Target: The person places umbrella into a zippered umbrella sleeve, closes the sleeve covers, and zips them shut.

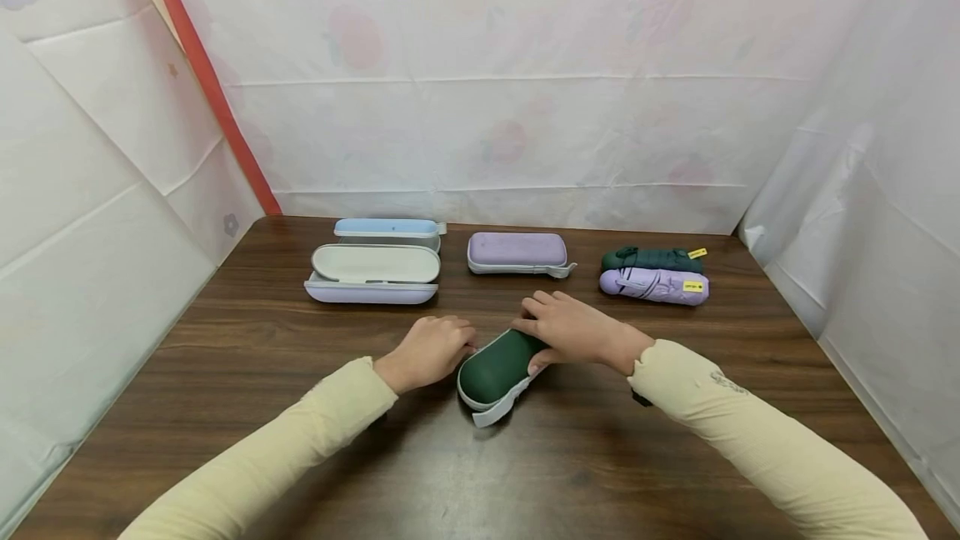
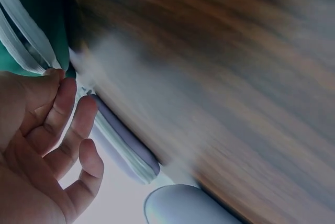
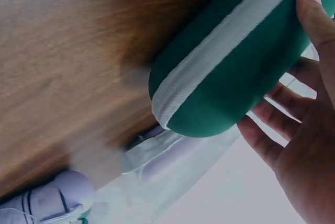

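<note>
A dark green oblong zip case (image 1: 491, 373) with a pale grey zipper band lies slanted on the table, its wrist strap (image 1: 495, 412) toward the near side. My right hand (image 1: 573, 327) holds the case from its far right end, thumb on the near side and fingers over the top. At the case's left edge, my left hand (image 1: 431, 348) pinches the zipper (image 2: 36, 56) between thumb and forefinger. The two zipper bands stand apart there in the left wrist view. The pinching fingertips hide the zipper pull.
At the back left, an open lavender case (image 1: 371, 293) with a pale lining stands before a blue case (image 1: 386, 227). A purple case (image 1: 517, 250) lies back centre. Folded green (image 1: 648, 259) and lavender umbrellas (image 1: 652, 285) with yellow tags lie back right. Pale sheets enclose the table.
</note>
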The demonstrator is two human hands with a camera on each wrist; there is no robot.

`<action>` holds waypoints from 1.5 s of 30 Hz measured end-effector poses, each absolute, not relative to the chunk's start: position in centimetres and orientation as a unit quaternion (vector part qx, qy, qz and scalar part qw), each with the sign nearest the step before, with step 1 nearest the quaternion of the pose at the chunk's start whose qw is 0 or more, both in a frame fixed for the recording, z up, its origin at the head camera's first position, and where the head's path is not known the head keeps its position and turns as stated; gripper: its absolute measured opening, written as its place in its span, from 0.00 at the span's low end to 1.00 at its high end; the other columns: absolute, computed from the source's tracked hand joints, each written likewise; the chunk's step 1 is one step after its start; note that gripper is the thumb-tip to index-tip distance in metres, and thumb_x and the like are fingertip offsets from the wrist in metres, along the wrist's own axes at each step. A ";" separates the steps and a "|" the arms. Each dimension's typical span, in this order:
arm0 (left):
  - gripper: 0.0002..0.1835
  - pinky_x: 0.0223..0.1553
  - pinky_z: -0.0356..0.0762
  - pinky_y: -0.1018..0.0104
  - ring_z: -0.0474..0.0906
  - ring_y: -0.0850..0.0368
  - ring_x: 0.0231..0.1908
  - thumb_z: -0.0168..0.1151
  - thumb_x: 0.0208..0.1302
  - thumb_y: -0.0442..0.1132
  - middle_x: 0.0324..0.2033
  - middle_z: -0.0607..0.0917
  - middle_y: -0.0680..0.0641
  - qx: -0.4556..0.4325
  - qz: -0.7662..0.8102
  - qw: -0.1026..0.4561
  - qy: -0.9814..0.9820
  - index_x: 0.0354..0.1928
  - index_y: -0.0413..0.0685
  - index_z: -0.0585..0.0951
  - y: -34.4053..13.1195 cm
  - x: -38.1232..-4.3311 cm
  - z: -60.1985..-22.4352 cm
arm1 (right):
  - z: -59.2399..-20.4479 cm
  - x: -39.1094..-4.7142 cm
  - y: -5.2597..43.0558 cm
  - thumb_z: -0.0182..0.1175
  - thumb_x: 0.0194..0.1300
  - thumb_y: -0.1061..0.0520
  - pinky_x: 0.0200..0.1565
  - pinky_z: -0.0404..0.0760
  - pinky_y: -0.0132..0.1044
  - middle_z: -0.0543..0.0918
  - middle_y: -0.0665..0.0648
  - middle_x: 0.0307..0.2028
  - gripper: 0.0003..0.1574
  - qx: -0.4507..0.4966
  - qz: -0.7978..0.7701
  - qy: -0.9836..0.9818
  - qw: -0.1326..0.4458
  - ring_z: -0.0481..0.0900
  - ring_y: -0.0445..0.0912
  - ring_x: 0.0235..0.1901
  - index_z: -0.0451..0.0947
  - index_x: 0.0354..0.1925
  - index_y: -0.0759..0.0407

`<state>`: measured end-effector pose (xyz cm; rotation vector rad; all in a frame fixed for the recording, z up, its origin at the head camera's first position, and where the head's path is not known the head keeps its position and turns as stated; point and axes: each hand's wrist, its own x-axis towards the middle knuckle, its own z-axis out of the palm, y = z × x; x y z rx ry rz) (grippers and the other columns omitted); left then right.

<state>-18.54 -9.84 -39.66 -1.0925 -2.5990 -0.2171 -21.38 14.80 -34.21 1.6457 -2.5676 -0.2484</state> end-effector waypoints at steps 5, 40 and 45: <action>0.03 0.25 0.75 0.60 0.80 0.55 0.31 0.66 0.58 0.36 0.28 0.82 0.53 -0.379 -0.075 0.160 -0.908 0.29 0.50 0.82 -10.6 -18.5 -39.8 | -34.9 -21.2 15.7 0.57 0.57 0.29 0.43 0.71 0.44 0.73 0.57 0.41 0.43 0.517 -0.080 -0.850 0.060 0.69 0.50 0.42 0.77 0.56 0.60; 0.07 0.23 0.74 0.62 0.77 0.59 0.27 0.68 0.56 0.35 0.24 0.78 0.55 -0.351 -0.096 0.180 -0.914 0.26 0.49 0.78 -12.6 -17.8 -40.1 | -38.1 -18.5 18.0 0.51 0.66 0.32 0.37 0.69 0.50 0.71 0.60 0.47 0.38 0.380 -0.040 -0.918 0.103 0.67 0.54 0.45 0.71 0.62 0.58; 0.08 0.22 0.74 0.63 0.76 0.60 0.26 0.69 0.55 0.36 0.23 0.77 0.56 -0.354 -0.102 0.185 -0.911 0.25 0.50 0.78 -12.6 -17.4 -40.1 | -38.3 -18.4 17.9 0.50 0.66 0.32 0.37 0.69 0.51 0.71 0.60 0.48 0.39 0.372 -0.044 -0.921 0.107 0.67 0.55 0.45 0.71 0.62 0.58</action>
